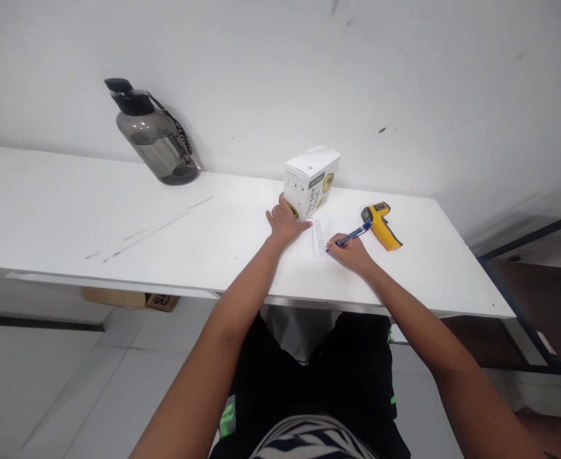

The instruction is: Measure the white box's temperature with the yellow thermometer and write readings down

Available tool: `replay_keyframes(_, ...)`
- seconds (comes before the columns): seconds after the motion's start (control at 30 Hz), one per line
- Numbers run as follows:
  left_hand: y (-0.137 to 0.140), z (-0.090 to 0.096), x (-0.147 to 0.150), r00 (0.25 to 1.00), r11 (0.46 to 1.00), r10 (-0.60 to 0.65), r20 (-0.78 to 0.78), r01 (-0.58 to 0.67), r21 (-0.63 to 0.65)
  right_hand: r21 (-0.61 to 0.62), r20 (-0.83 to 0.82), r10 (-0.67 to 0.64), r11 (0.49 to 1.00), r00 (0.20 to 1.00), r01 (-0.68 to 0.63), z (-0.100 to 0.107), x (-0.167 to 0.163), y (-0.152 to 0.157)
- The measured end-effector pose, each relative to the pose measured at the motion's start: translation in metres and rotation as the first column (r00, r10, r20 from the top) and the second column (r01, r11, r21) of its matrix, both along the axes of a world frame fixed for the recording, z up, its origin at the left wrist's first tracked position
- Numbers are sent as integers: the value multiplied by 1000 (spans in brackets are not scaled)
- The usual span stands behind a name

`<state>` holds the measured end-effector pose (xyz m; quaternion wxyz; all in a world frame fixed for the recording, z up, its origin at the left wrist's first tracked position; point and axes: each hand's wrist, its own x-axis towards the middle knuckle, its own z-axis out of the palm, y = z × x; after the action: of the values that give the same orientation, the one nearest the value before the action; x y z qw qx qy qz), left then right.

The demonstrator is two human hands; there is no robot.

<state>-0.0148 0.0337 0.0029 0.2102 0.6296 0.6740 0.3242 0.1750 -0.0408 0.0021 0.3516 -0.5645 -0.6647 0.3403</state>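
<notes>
A blue pen (352, 234) is pinched in my right hand (351, 254), its tip down on a white sheet of paper (331, 223) covered with lines of small writing. My left hand (285, 222) grips the lower left of a white "Super Meal" box (312, 182) with avocado pictures. Its thumb stretches across the front of the box's base, by the paper, while the fingers lie along the left side. The box stands upright behind the sheet. To the right of the pen, a yellow and black infrared thermometer (383, 226) lies on the white table (233, 248).
A smoky grey water bottle (159, 140) with a black lid and strap stands at the back left against the white wall (261, 76). Below the table is a cardboard box (118, 298). A dark metal frame (524, 331) stands beyond the table's right edge.
</notes>
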Motion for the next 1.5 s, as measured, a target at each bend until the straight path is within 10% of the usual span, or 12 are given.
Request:
replay_keyframes(0.5,4,-7,0,1000,1000,-4,-24,5,24,-21,-35,-40,999,999,40,-2,3,2)
replay_keyframes(1.0,1,-2,1,1000,1000,3,-20,-3,7,410,180,-123,911,976,39,-9,7,2)
replay_keyframes(1.5,2,-3,0,1000,1000,-12,13,11,29,261,551,-221,962,805,85,-5,6,8)
